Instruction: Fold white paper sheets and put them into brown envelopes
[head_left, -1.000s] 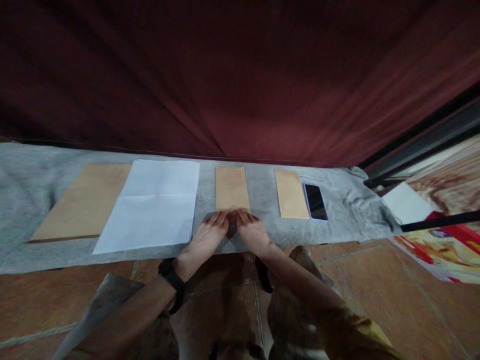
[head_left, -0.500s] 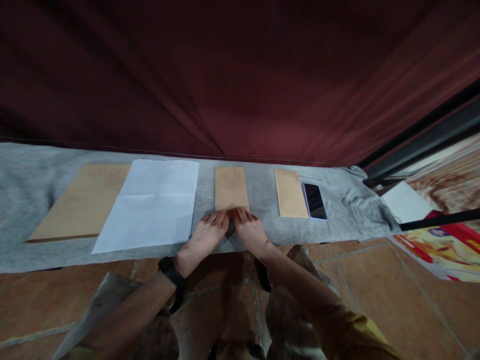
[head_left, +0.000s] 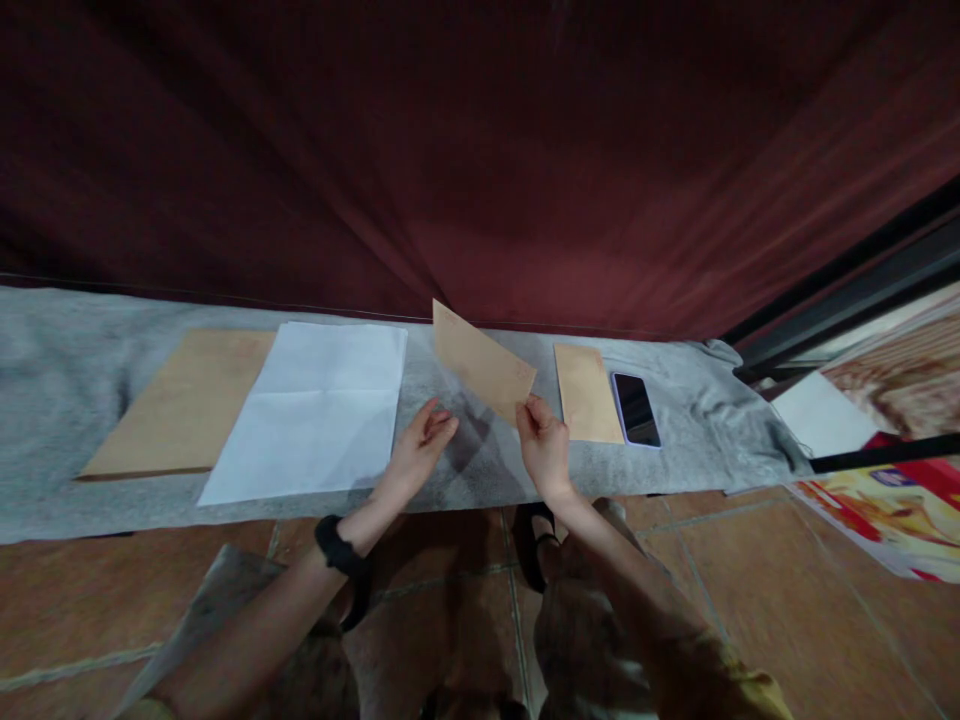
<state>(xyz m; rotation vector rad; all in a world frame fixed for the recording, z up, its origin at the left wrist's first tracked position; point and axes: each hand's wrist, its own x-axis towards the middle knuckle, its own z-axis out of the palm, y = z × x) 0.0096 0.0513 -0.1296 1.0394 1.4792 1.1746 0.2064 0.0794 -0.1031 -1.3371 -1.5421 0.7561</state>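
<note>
My right hand (head_left: 543, 445) pinches a brown envelope (head_left: 480, 362) by its near right corner. The envelope is raised off the grey cloth (head_left: 480, 462) and tilted, its far left corner pointing up and away. My left hand (head_left: 422, 447) is empty beside it, fingers loosely bent and apart, a dark band on the wrist. White paper sheets (head_left: 315, 410) with fold creases lie left of my left hand. A second small envelope (head_left: 589, 395) lies flat right of my right hand, next to a phone (head_left: 636, 410) in a pale purple case.
A large brown envelope (head_left: 180, 400) lies at the left, partly under the white sheets. Behind the cloth hangs a dark red curtain (head_left: 465, 180). A dark metal bar (head_left: 847, 270) and a red and yellow box (head_left: 892, 515) are at the right. Below is a tiled floor (head_left: 705, 560).
The envelope between my hands has been lifted from the cloth and turned. My left hand has let go and moved slightly left; my right hand has moved right with the envelope.
</note>
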